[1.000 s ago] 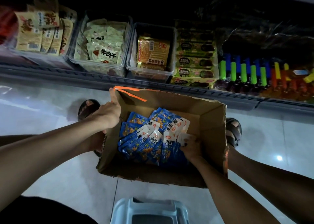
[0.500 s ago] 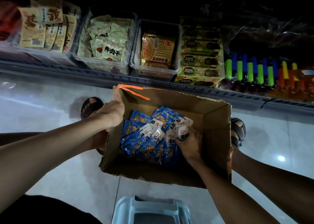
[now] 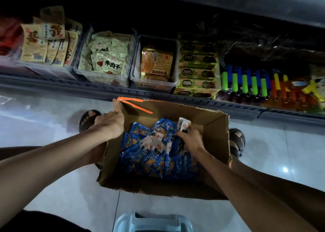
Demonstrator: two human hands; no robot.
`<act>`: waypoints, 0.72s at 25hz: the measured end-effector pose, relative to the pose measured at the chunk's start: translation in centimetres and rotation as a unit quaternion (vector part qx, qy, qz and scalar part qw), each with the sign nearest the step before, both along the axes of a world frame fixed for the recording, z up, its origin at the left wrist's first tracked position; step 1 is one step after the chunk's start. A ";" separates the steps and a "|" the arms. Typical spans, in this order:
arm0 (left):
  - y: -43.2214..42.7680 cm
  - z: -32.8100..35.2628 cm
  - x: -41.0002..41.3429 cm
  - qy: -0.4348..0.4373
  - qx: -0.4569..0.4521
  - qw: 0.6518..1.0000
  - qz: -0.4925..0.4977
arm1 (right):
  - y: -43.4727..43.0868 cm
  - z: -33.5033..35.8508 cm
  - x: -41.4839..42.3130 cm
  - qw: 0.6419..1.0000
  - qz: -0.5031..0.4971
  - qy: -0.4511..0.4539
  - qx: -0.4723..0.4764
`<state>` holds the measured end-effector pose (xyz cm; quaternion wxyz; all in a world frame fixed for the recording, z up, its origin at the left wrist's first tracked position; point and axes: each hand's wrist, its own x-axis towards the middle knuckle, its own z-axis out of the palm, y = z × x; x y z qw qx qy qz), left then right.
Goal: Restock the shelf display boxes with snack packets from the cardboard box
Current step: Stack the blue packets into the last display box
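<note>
An open cardboard box [image 3: 215, 126] sits on the floor between my feet, holding several blue and white snack packets [image 3: 149, 154]. My left hand [image 3: 110, 122] grips the box's left wall near its orange-taped corner. Inside the box, my right hand [image 3: 190, 138] grips a small bunch of packets [image 3: 183, 124], whose white tops stick up above my fingers. On the low shelf behind stand clear display boxes: one with pale green packets [image 3: 105, 61], one with gold packets [image 3: 156, 63], one at the left with tan packets [image 3: 44, 43].
Green snack cartons [image 3: 198, 70] and a row of coloured bottles [image 3: 255, 84] fill the shelf to the right. The shelf's dark front rail [image 3: 88, 87] runs just beyond the box. A light blue plastic stool [image 3: 151, 223] is at the bottom edge. The floor is glossy tile.
My right hand has closed on a bunch of packets and lifted it up and toward the far side of the box. The left hand has kept its hold on the box wall.
</note>
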<state>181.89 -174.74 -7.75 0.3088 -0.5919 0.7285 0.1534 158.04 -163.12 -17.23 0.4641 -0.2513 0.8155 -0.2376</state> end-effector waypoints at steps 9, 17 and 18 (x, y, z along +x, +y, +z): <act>1.9 16.1 -7.3 0.476 0.271 0.823 0.148 | -4.0 24.0 -1.7 0.967 0.042 -0.162 -0.194; 2.9 21.6 -11.4 0.586 0.329 0.716 0.188 | -3.8 32.1 -2.1 0.935 0.021 -0.121 -0.333; 2.7 21.6 -11.8 0.590 0.315 0.718 0.193 | -4.1 32.5 -2.1 0.934 0.031 -0.106 -0.340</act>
